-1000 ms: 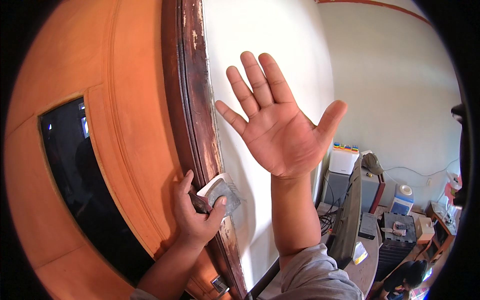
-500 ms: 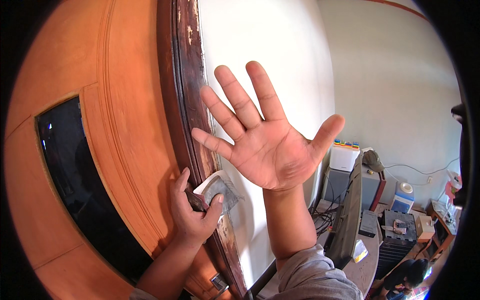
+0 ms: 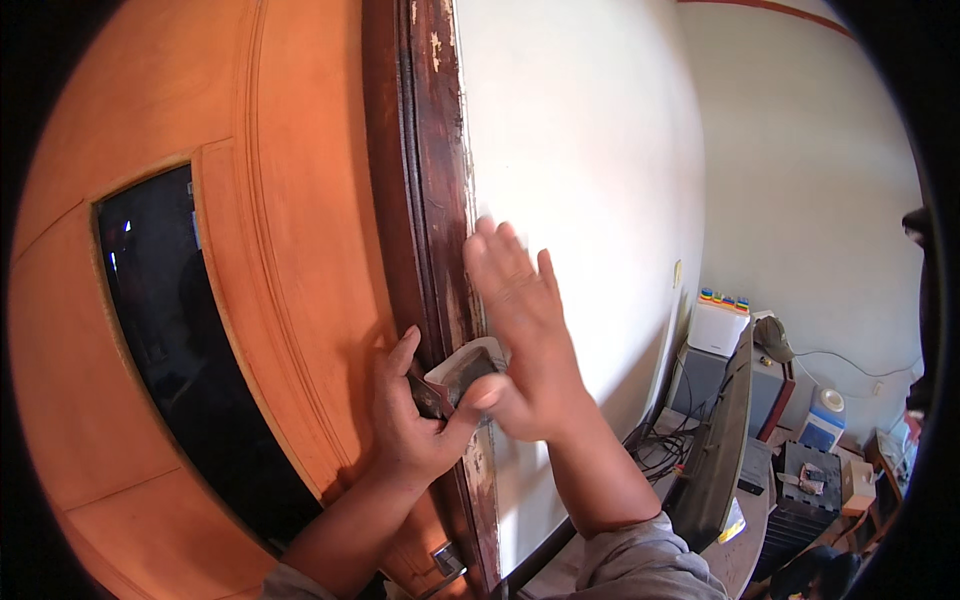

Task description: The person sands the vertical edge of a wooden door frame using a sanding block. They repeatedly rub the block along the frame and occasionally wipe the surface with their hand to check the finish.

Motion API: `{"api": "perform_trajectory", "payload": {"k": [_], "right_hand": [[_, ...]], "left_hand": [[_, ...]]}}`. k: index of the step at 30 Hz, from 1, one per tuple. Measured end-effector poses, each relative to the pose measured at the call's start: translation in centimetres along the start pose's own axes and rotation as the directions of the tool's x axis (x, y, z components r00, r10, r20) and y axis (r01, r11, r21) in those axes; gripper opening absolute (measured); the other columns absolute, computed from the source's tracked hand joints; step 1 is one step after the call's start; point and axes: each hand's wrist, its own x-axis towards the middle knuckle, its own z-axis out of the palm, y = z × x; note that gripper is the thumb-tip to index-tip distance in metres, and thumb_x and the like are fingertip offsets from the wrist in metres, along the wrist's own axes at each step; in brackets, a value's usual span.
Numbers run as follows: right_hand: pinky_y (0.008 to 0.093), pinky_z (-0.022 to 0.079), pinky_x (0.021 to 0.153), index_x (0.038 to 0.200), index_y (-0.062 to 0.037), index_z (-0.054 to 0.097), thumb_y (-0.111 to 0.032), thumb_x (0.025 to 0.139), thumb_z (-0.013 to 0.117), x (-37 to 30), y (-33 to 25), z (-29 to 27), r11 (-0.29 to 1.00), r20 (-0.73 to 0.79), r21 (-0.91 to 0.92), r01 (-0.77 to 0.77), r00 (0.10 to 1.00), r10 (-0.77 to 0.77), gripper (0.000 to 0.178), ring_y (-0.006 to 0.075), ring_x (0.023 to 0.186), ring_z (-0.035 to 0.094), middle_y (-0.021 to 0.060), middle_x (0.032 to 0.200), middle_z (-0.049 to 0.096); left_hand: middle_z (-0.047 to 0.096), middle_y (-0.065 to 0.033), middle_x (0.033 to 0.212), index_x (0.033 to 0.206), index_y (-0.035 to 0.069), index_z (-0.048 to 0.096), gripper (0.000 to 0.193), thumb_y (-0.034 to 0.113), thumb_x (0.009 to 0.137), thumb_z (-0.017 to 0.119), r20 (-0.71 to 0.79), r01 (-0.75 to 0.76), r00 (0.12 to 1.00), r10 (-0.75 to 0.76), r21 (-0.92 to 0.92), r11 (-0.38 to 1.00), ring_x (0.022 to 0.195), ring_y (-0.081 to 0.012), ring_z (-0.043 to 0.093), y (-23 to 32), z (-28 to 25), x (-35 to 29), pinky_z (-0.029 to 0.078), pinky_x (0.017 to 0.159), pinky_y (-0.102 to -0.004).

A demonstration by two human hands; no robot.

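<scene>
My left hand (image 3: 425,430) grips a folded piece of sandpaper (image 3: 462,368), worn grey on its face with a pale edge and a dark reddish fold. It holds this against the dark brown door frame (image 3: 425,200), whose varnish is chipped and scraped along the wall side. My right hand (image 3: 535,345) is raised beside the sandpaper, in front of the white wall (image 3: 580,150). Its fingers are stretched out, slightly smeared by motion, and nothing is in them. The right thumb overlaps the sandpaper in view; whether it touches cannot be told.
An orange wooden door (image 3: 310,250) with a dark glass pane (image 3: 190,350) fills the left. A metal door handle (image 3: 448,560) sits low by the frame. At right are a flat screen (image 3: 712,450), tangled cables (image 3: 660,445), a speaker (image 3: 765,385), a blue-and-white jug (image 3: 824,420) and a seated person (image 3: 825,575).
My right hand has come down from its raised, spread palm toward the sandpaper, turning as it moves. My left hand keeps its grip. The whole view has shifted, moving the frame rightward.
</scene>
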Motion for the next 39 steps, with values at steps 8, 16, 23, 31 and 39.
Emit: {"api": "perform_trajectory", "payload": {"k": [8,16,23,31,39], "right_hand": [[0.0687,0.007,0.124,0.166,-0.0009,0.032,-0.091,0.089,0.038,0.2,-0.4,2.8,0.930,0.065,-0.360,0.075,0.996,-0.055,0.118,0.0462,0.160,0.023,0.0251,0.170,0.032],[0.0783,0.010,0.119,0.166,-0.0016,0.030,-0.092,0.083,0.047,1.9,-0.3,2.8,0.928,0.052,-0.360,0.100,0.995,-0.087,0.125,0.0484,0.160,0.020,0.0242,0.172,0.029],[0.0783,0.008,0.119,0.168,-0.0013,0.026,-0.092,0.082,0.049,3.2,-0.3,3.2,0.929,0.000,-0.356,0.098,0.994,-0.105,0.127,0.0511,0.160,0.017,0.0250,0.172,0.028],[0.0793,0.009,0.118,0.168,-0.0031,0.025,-0.087,0.082,0.057,5.1,-0.5,3.6,0.936,-0.051,-0.341,0.090,0.992,-0.114,0.125,0.0495,0.160,0.018,0.0239,0.172,0.029],[0.0775,0.014,0.119,0.167,-0.0092,0.033,-0.083,0.080,0.064,3.7,-1.2,1.8,0.924,0.001,-0.376,0.074,0.997,-0.080,0.118,0.0435,0.156,0.033,0.0182,0.168,0.040]], "left_hand": [[0.058,-0.0268,0.126,0.142,-0.008,0.046,0.069,0.023,0.090,0.079,0.011,-0.004,1.000,0.003,0.029,1.000,0.107,-0.0393,0.063,0.2,-0.1,0.2,0.050,0.092,-0.0469],[0.056,-0.0345,0.139,0.121,0.001,0.050,0.064,0.015,0.074,0.092,0.011,-0.063,0.998,0.063,0.041,0.997,0.104,-0.0436,0.064,-0.4,0.1,0.2,0.052,0.089,-0.0501],[0.059,-0.0279,0.126,0.130,-0.007,0.050,0.072,0.016,0.075,0.091,-0.002,-0.037,0.999,0.037,0.009,0.999,0.106,-0.0423,0.064,-0.1,0.1,0.3,0.051,0.095,-0.0490],[0.053,-0.0242,0.132,0.143,-0.010,0.043,0.080,0.010,0.076,0.080,0.083,0.078,0.994,-0.067,-0.139,0.987,0.118,-0.0376,0.060,-0.1,-0.3,0.4,0.049,0.100,-0.0444],[0.057,-0.0267,0.132,0.141,-0.010,0.045,0.079,0.014,0.079,0.086,-0.009,-0.038,0.999,0.038,0.013,0.999,0.114,-0.0402,0.063,-0.3,0.2,0.1,0.051,0.099,-0.0469]]}}
